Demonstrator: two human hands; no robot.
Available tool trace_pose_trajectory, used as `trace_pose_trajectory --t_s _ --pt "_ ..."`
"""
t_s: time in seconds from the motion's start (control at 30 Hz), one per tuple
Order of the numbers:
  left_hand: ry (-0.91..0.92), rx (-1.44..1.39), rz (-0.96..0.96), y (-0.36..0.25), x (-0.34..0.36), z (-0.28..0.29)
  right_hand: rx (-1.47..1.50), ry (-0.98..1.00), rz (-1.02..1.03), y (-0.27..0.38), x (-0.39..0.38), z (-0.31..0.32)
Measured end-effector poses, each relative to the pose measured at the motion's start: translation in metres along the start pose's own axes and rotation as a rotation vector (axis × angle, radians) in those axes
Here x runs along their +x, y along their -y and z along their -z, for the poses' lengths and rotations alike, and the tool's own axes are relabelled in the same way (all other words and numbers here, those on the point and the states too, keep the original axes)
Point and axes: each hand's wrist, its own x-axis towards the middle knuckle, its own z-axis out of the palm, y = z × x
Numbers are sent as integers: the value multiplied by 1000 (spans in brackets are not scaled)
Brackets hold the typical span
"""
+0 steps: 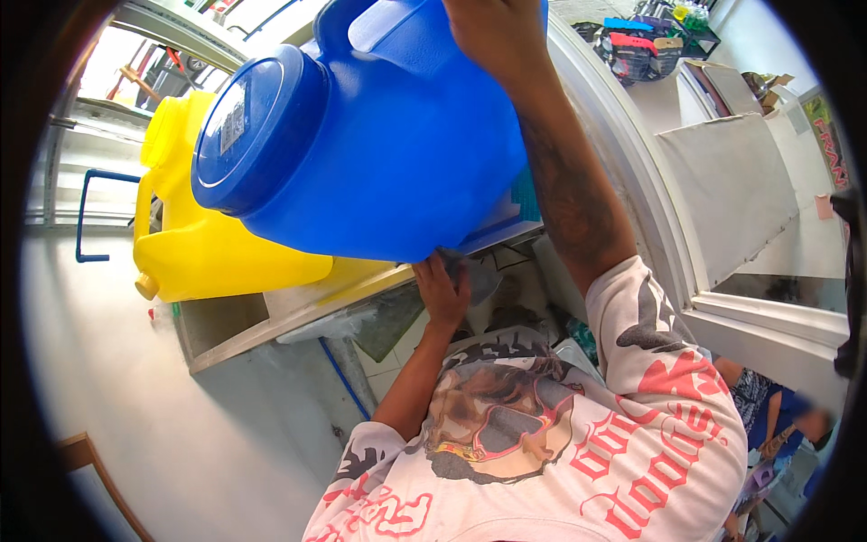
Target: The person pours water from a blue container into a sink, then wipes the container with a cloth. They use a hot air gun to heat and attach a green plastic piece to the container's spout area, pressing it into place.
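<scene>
A large blue plastic jug (388, 154) with a round screw lid (257, 131) lies tilted on its side, its lid toward the left and its moulded handle at the top edge. My right hand (497, 36) is closed on the jug's upper right part; some fingers are cut off by the picture's edge. Below, my left hand (442, 294) is closed on a dark grey cloth (471, 278) against the jug's underside. A yellow jug (226, 239) with a handle and a small spout cap lies behind it on the left.
Both jugs are over a narrow ledge (298, 312) by a window. A blue metal bracket (81, 217) sticks out at the left. A white frame (673, 190) curves down on the right. Beyond it are baskets (632, 59) of goods and, lower right, a person (781, 425).
</scene>
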Motion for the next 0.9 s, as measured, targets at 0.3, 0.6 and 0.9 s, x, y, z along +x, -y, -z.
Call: trace_pose_trajectory --t_s 0.3,0.6,0.9 --pt "-34 -342 -72 25 0 50 -492 -305 -657 64 -224 55" --pt "666 -436 -466 -22 -21 162 192 -8 -1033 142 -429 -61" --pt "346 -612 67 71 -68 265 223 -631 -1397 88 -395 -93"
